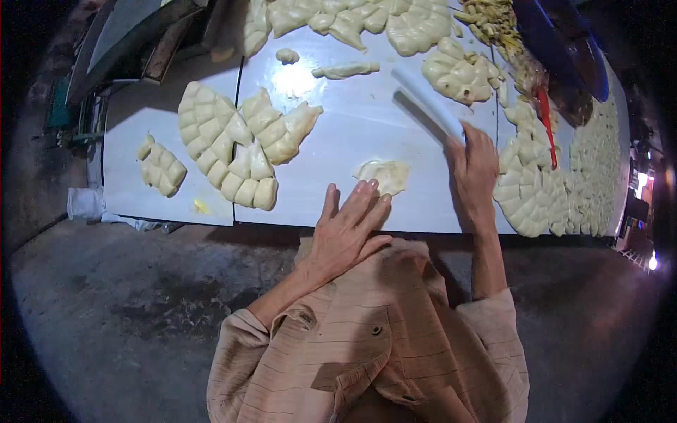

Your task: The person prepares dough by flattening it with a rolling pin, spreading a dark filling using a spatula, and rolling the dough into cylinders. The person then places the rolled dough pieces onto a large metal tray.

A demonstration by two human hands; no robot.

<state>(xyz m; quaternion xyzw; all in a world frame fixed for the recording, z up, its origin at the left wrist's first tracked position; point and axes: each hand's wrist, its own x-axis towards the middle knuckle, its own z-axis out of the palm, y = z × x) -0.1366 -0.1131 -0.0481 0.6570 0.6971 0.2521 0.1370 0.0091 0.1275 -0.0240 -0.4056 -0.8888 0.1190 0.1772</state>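
Observation:
A small flattened piece of dough (384, 176) lies on the white table near its front edge. My left hand (350, 224) is spread out, its fingertips on the near edge of that dough. To the right, my right hand (474, 162) is closed around the near end of a white rolling pin (427, 101), a plain smooth rod. The pin slants away to the far left, and its shadow shows beside it. Farther back are a thin roll of dough (345, 70) and a small dough lump (287, 56).
Scored dough slabs lie left (211, 134), beside a smaller dough piece (162, 168). More dough sits at the back (352, 17) and right (532, 183). A red-handled tool (546, 123) and a dark blue object (571, 49) stand far right. The table (317, 141) has a seam at left.

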